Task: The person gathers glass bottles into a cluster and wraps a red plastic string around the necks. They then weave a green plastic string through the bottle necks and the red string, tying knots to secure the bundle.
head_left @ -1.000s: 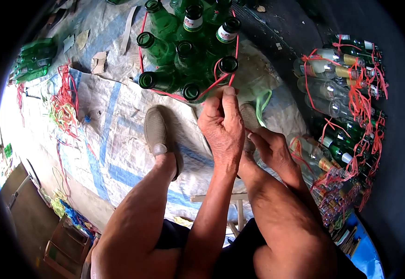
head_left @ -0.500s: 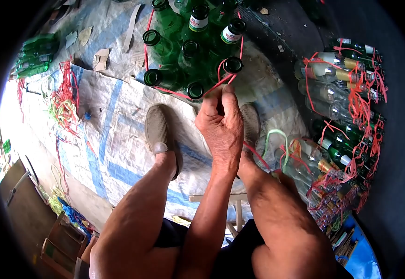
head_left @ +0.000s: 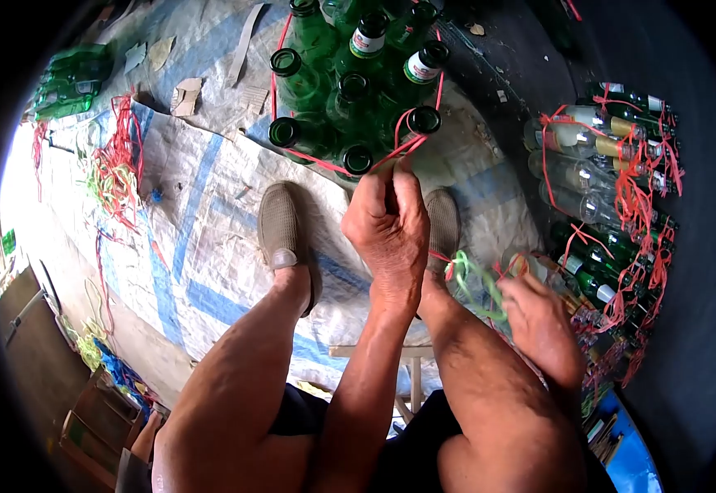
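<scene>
Green glass bottles (head_left: 325, 90) stand upright in a bunch, with pink twine (head_left: 317, 162) looped around their necks. My left hand (head_left: 387, 226) is closed in a pinch on this twine, just below the front bottles. To the right, beside my knee, my right hand (head_left: 543, 329) has its fingers curled in around string. A loose loop of light green twine (head_left: 477, 287) hangs by those fingers, with a bit of pink strand near it. Blur partly hides the right fingertips.
Bundles of clear bottles (head_left: 576, 172) and green bottles (head_left: 596, 255), tied with pink twine, lie at right. More green bottles (head_left: 66, 86) lie far left near tangled twine (head_left: 116, 164). My shoes (head_left: 282, 226) rest on a white-and-blue woven sheet (head_left: 202, 197). A blue container (head_left: 633, 460) sits lower right.
My right hand has risen into view beside my right knee. The green twine loop has shifted down and left. My left hand keeps its pinch; the bottles appear slightly lower and further right.
</scene>
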### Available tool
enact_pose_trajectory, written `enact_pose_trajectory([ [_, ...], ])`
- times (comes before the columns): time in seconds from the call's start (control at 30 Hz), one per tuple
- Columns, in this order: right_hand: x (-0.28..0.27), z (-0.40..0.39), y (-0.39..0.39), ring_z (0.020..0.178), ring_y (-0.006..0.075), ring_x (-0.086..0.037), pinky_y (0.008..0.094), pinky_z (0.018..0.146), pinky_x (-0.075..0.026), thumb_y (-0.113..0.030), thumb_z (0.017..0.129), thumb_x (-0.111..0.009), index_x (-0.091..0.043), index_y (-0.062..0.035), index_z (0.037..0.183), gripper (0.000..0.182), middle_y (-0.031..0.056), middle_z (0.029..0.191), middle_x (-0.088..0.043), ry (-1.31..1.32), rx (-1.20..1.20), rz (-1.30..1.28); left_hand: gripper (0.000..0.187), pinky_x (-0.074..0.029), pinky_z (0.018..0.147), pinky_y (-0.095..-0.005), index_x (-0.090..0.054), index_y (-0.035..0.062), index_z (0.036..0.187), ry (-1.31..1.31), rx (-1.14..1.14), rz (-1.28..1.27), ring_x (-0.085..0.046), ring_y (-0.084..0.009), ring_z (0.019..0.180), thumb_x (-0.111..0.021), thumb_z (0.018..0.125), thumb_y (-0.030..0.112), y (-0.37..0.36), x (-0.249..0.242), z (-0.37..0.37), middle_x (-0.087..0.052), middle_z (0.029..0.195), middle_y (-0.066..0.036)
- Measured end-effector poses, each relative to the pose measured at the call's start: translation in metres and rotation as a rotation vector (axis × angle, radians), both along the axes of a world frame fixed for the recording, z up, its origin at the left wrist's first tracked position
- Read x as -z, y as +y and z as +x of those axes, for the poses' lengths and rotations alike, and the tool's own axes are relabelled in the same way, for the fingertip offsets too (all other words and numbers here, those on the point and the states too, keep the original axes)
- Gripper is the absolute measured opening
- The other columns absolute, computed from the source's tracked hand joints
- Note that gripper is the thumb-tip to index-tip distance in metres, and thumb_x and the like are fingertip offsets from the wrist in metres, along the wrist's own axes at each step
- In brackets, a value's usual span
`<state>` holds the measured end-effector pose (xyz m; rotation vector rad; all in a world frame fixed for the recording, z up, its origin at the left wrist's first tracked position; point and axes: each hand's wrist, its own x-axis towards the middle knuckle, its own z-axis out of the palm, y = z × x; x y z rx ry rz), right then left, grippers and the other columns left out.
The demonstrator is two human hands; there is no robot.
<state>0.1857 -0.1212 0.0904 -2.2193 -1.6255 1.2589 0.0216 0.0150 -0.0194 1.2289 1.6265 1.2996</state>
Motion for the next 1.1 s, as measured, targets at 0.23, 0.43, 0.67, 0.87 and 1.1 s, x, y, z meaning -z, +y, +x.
enact_pose_trajectory([
  [0.23, -0.005, -0.033, 0.154, 0.087, 0.0336, -0.066, 0.0414, 0.075, -0.054, 0.015, 0.078, -0.066, -0.073, 0.0038, 0.106, 0.031, 0.0155, 0.096, -0.067, 0.025, -0.305, 0.894, 0.008, -0.039, 0.056, -0.0203, -0.072, 0.0005, 0.089, 0.111, -0.048, 0.068, -0.043, -0.0020, 0.063, -0.074, 0.097, 0.003, 0.000, 0.002, -0.005, -0.053, 0.064, 0.004],
  [0.43, 0.001, -0.050, 0.224, 0.092, 0.0312, -0.063, 0.0423, 0.085, -0.049, 0.001, 0.082, -0.067, -0.072, -0.0029, 0.098, 0.016, 0.0111, 0.087, -0.067, -0.185, -0.739, 0.687, 0.003, -0.048, 0.062, -0.0228, -0.074, -0.0003, 0.096, 0.117, -0.068, 0.082, -0.051, -0.0045, 0.066, -0.075, 0.093, -0.001, 0.002, -0.003, -0.006, -0.061, 0.069, -0.003],
  [0.67, 0.024, -0.050, 0.235, 0.088, 0.0338, -0.061, 0.0454, 0.088, -0.048, -0.009, 0.090, -0.063, -0.069, -0.0043, 0.089, 0.008, 0.0139, 0.079, -0.066, -0.103, -0.849, 0.487, 0.004, -0.048, 0.063, -0.0221, -0.074, -0.0012, 0.095, 0.155, -0.071, 0.081, -0.053, -0.0050, 0.065, -0.076, 0.091, -0.003, 0.002, 0.001, -0.013, -0.063, 0.068, -0.004],
  [0.87, 0.024, -0.056, 0.247, 0.088, 0.0375, -0.063, 0.0472, 0.085, -0.048, -0.011, 0.087, -0.062, -0.070, -0.0053, 0.080, 0.011, 0.0168, 0.078, -0.068, -0.195, -0.984, 0.420, 0.006, -0.048, 0.059, -0.0282, -0.069, -0.0010, 0.088, 0.157, -0.075, 0.093, -0.052, -0.0122, 0.058, -0.074, 0.089, -0.004, 0.002, -0.003, -0.015, -0.058, 0.066, -0.009],
  [1.1, 0.016, -0.059, 0.255, 0.099, 0.0380, -0.059, 0.0466, 0.091, -0.045, -0.010, 0.080, -0.061, -0.072, -0.0014, 0.083, 0.013, 0.0192, 0.087, -0.070, -0.101, -0.890, 0.311, 0.008, -0.049, 0.060, -0.0300, -0.067, -0.0001, 0.086, 0.068, -0.110, 0.032, -0.055, -0.0128, 0.060, -0.074, 0.091, 0.001, -0.001, -0.007, -0.012, -0.060, 0.067, -0.010],
])
